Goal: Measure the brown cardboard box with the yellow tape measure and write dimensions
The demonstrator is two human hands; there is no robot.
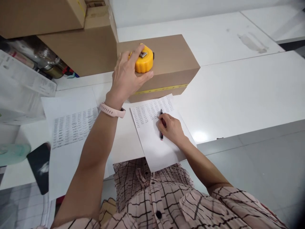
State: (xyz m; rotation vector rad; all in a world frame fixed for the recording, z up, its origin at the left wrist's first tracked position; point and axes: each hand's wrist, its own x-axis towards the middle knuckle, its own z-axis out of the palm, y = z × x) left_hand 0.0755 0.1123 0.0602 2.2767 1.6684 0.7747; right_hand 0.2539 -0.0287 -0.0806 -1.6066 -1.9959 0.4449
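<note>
Left hand [127,71]: we grip a yellow tape measure [145,62] over the cardboard box [170,60]
Right hand [171,128]: we pinch a black pen [161,136] over the handwritten sheet [151,140]
Sheet: just before the box, overhanging the edge of our white table [238,89]

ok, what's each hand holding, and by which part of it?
Left hand: yellow tape measure, by its case. Right hand: black pen, by the middle of its barrel.
</note>
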